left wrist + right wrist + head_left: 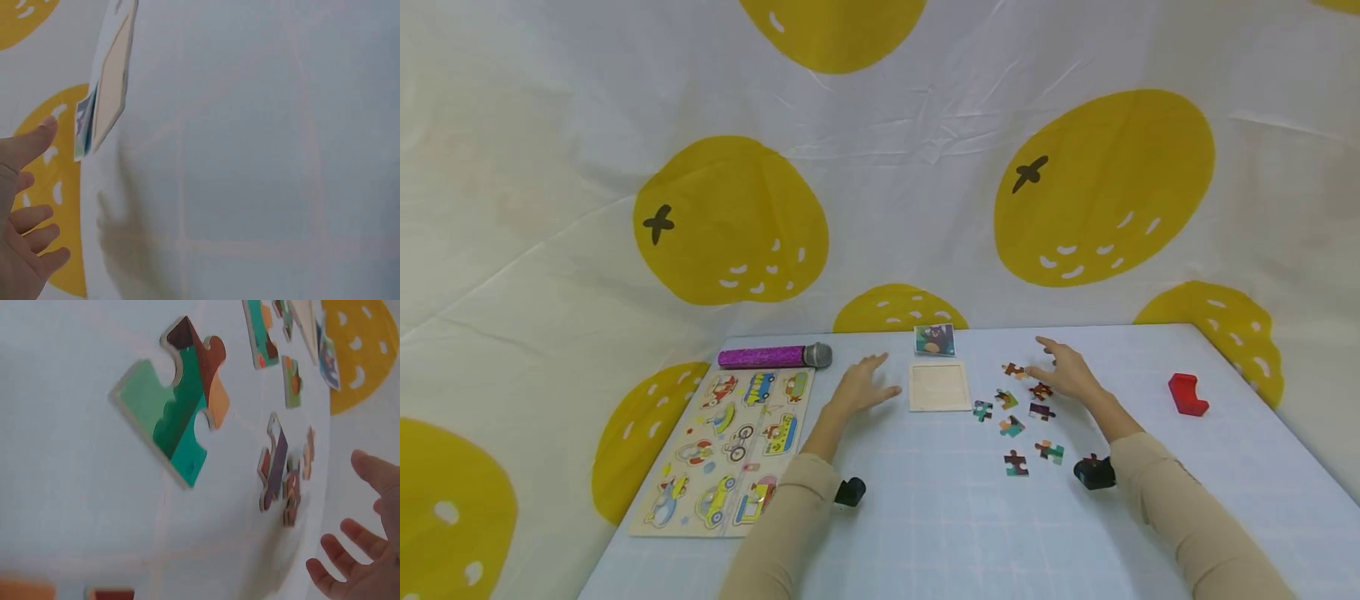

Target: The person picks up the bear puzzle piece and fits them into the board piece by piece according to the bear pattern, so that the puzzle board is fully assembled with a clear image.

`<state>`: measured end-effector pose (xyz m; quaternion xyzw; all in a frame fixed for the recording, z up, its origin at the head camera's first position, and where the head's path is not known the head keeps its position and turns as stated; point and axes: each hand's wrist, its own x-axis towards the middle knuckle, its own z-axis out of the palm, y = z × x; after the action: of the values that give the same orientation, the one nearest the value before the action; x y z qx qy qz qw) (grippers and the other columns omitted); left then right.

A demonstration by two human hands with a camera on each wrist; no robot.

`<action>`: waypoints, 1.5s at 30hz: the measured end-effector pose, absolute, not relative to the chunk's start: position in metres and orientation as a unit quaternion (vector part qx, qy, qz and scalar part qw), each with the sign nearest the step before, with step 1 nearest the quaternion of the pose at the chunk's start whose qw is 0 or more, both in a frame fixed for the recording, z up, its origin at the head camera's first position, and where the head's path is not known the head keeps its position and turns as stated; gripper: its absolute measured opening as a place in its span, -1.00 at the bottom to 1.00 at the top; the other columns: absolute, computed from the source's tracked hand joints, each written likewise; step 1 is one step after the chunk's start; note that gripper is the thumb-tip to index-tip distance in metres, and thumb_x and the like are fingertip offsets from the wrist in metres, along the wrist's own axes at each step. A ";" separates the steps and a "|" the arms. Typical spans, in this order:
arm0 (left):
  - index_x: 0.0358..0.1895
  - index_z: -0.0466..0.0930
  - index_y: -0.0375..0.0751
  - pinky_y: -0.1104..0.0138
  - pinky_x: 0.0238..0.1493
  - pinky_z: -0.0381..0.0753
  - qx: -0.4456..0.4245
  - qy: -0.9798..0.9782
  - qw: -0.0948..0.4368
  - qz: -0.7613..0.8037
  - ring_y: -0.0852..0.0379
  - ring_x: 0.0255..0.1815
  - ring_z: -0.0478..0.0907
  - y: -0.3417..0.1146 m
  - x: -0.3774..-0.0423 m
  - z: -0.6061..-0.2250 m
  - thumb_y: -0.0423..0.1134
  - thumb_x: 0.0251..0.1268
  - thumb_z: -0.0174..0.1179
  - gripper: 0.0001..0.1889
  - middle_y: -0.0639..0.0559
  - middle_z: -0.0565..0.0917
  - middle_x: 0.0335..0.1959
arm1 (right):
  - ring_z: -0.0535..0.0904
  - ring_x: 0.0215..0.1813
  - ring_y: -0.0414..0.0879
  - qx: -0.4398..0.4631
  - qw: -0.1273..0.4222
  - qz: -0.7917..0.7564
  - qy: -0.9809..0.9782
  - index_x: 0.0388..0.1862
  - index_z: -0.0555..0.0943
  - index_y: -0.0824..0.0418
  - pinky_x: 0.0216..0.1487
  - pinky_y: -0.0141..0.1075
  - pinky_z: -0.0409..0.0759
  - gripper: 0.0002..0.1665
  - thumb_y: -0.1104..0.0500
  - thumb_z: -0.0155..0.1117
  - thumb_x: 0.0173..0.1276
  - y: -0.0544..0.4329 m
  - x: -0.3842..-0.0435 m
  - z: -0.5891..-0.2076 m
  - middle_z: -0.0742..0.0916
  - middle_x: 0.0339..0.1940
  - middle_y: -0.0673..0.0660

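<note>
- A person in beige sleeves reaches both bare hands over a pale checked tablecloth, arms apart.
- The left hand, fingers loosely spread and thumb held wide, grips nothing; it hovers just left of a square wooden puzzle tray, its shadow falling on the cloth in the left wrist view.
- The right hand, likewise spread and without anything in its grasp, hangs above the far right edge of a scatter of jigsaw pieces.
- At least eight of the pieces, in teal, green, brown and orange, lie apart from one another to the right of the tray; another is partly hidden behind the black wrist camera on the right arm.
- The right wrist view shows a large green, brown and orange piece lying flat, well apart from the fingers.
- A picture card of a dark animal sits just beyond the tray.
- At left, a wooden vehicle puzzle board lies below a purple-handled microphone.
- A red block with a curved notch rests at far right, before a white backdrop printed with yellow fruit.
</note>
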<state>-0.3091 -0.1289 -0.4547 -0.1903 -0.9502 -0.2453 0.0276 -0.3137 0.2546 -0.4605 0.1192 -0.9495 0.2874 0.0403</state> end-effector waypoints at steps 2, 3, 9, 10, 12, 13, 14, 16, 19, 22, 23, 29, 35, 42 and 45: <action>0.31 0.34 -0.31 -0.01 0.29 0.32 -0.197 -0.949 0.016 -0.245 -0.28 0.28 0.34 -0.118 -0.312 -0.462 0.02 0.10 0.33 -0.25 -0.32 0.42 0.26 | 0.44 0.07 0.46 0.126 0.036 0.293 -0.947 0.35 0.19 0.50 0.04 0.22 0.46 -0.22 0.12 0.25 0.30 0.249 -0.318 -0.465 0.44 0.14 0.60; 0.30 0.36 -0.32 0.00 0.28 0.34 -0.198 -0.949 0.010 -0.246 -0.26 0.27 0.36 -0.113 -0.313 -0.465 0.02 0.09 0.34 -0.26 -0.30 0.44 0.24 | 0.44 0.07 0.47 0.128 0.033 0.297 -0.946 0.34 0.20 0.50 0.05 0.22 0.46 -0.23 0.13 0.25 0.30 0.247 -0.319 -0.466 0.44 0.14 0.60; 0.28 0.39 -0.27 0.06 0.32 0.30 -0.183 -0.949 -0.039 -0.252 -0.18 0.31 0.33 -0.095 -0.316 -0.478 0.09 0.02 0.37 -0.22 -0.21 0.45 0.26 | 0.46 0.05 0.44 0.117 0.005 0.308 -0.944 0.23 0.33 0.51 0.02 0.18 0.48 -0.36 0.18 0.25 0.28 0.247 -0.320 -0.470 0.52 0.05 0.57; 0.29 0.39 -0.26 0.05 0.34 0.28 -0.180 -0.950 -0.046 -0.252 -0.19 0.32 0.31 -0.094 -0.316 -0.479 0.11 0.01 0.37 -0.20 -0.22 0.42 0.28 | 0.47 0.04 0.42 0.111 -0.002 0.309 -0.944 0.21 0.35 0.51 0.01 0.16 0.49 -0.38 0.19 0.25 0.28 0.249 -0.320 -0.470 0.54 0.03 0.55; 0.30 0.37 -0.26 0.04 0.36 0.24 -0.173 -0.951 -0.058 -0.251 -0.21 0.35 0.26 -0.092 -0.316 -0.481 0.12 -0.02 0.38 -0.17 -0.23 0.37 0.32 | 0.49 0.02 0.38 0.101 -0.015 0.312 -0.945 0.18 0.39 0.51 0.00 0.13 0.50 -0.42 0.20 0.25 0.26 0.255 -0.320 -0.471 0.57 -0.02 0.52; 0.31 0.36 -0.27 0.02 0.36 0.22 -0.169 -0.951 -0.064 -0.250 -0.23 0.36 0.23 -0.091 -0.317 -0.482 0.11 -0.03 0.39 -0.16 -0.25 0.34 0.34 | 0.49 0.01 0.35 0.097 -0.025 0.313 -0.945 0.17 0.40 0.51 -0.01 0.11 0.51 -0.43 0.20 0.26 0.26 0.258 -0.319 -0.471 0.58 -0.04 0.50; 0.31 0.36 -0.27 0.02 0.37 0.20 -0.165 -0.953 -0.070 -0.244 -0.23 0.38 0.21 -0.091 -0.317 -0.482 0.12 -0.03 0.39 -0.15 -0.24 0.31 0.36 | 0.49 0.00 0.34 0.094 -0.036 0.317 -0.943 0.16 0.40 0.52 -0.02 0.11 0.51 -0.42 0.20 0.27 0.25 0.261 -0.318 -0.470 0.58 -0.05 0.50; 0.32 0.35 -0.28 0.02 0.38 0.18 -0.159 -0.955 -0.082 -0.237 -0.23 0.39 0.18 -0.090 -0.317 -0.483 0.11 -0.04 0.40 -0.14 -0.24 0.28 0.38 | 0.50 -0.02 0.31 0.090 -0.056 0.323 -0.940 0.15 0.42 0.51 -0.02 0.09 0.52 -0.40 0.20 0.31 0.22 0.267 -0.316 -0.470 0.59 -0.06 0.48; 0.32 0.34 -0.28 0.01 0.39 0.16 -0.149 -0.956 -0.099 -0.232 -0.22 0.42 0.14 -0.089 -0.317 -0.482 0.10 -0.03 0.40 -0.15 -0.21 0.26 0.40 | 0.49 -0.02 0.30 0.093 -0.083 0.330 -0.936 0.16 0.43 0.50 -0.03 0.08 0.52 -0.34 0.17 0.38 0.16 0.273 -0.314 -0.468 0.58 -0.04 0.47; 0.32 0.34 -0.27 0.00 0.40 0.13 -0.145 -0.954 -0.109 -0.237 -0.21 0.43 0.10 -0.088 -0.317 -0.481 0.10 0.00 0.38 -0.16 -0.19 0.26 0.41 | 0.48 -0.03 0.27 0.109 -0.099 0.320 -0.936 0.15 0.46 0.47 -0.04 0.08 0.50 -0.31 0.14 0.44 0.11 0.277 -0.312 -0.468 0.58 -0.01 0.45; 0.32 0.34 -0.27 -0.01 0.40 0.12 -0.145 -0.954 -0.110 -0.239 -0.22 0.44 0.09 -0.088 -0.317 -0.482 0.10 0.01 0.37 -0.17 -0.18 0.25 0.41 | 0.48 -0.04 0.26 0.116 -0.103 0.312 -0.937 0.15 0.48 0.45 -0.06 0.07 0.50 -0.32 0.14 0.44 0.10 0.277 -0.311 -0.468 0.58 -0.01 0.44; 0.39 0.24 -0.26 -0.05 0.40 0.08 -0.168 -0.954 -0.094 -0.232 -0.25 0.45 0.04 -0.087 -0.321 -0.487 0.07 0.05 0.35 -0.14 -0.20 0.19 0.43 | 0.48 -0.07 0.20 0.153 -0.121 0.293 -0.936 0.08 0.57 0.38 -0.13 0.04 0.51 -0.50 0.23 0.36 0.15 0.277 -0.311 -0.473 0.56 0.03 0.42; 0.37 0.26 -0.29 -0.21 0.35 0.02 -0.197 -0.950 -0.094 -0.223 -0.37 0.43 -0.01 -0.086 -0.321 -0.487 0.00 0.10 0.33 -0.20 -0.18 0.19 0.44 | 0.50 -0.11 0.14 0.137 -0.108 0.294 -0.940 -0.07 0.59 0.40 -0.09 0.04 0.51 -0.60 0.16 0.36 0.19 0.276 -0.311 -0.474 0.64 -0.12 0.31; 0.38 0.24 -0.30 -0.28 0.32 0.00 -0.185 -0.946 -0.111 -0.242 -0.42 0.43 -0.08 -0.085 -0.321 -0.487 -0.02 0.11 0.33 -0.20 -0.14 0.17 0.45 | 0.51 -0.21 0.07 0.111 -0.043 0.312 -0.943 -0.15 0.56 0.45 -0.19 -0.10 0.52 -0.58 0.10 0.34 0.23 0.264 -0.311 -0.472 0.64 -0.24 0.27; 0.39 0.22 -0.30 -0.27 0.33 -0.02 -0.176 -0.944 -0.114 -0.256 -0.40 0.44 -0.11 -0.086 -0.322 -0.489 -0.02 0.09 0.35 -0.18 -0.13 0.15 0.46 | 0.50 -0.22 0.05 0.114 -0.019 0.322 -0.940 -0.12 0.57 0.43 -0.21 -0.16 0.51 -0.59 0.08 0.31 0.27 0.249 -0.315 -0.472 0.64 -0.23 0.26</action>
<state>-0.3219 -0.0856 -0.4892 -0.1756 -0.9436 -0.2565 -0.1141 -0.3150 0.2485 -0.4724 0.1139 -0.9395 0.3224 -0.0194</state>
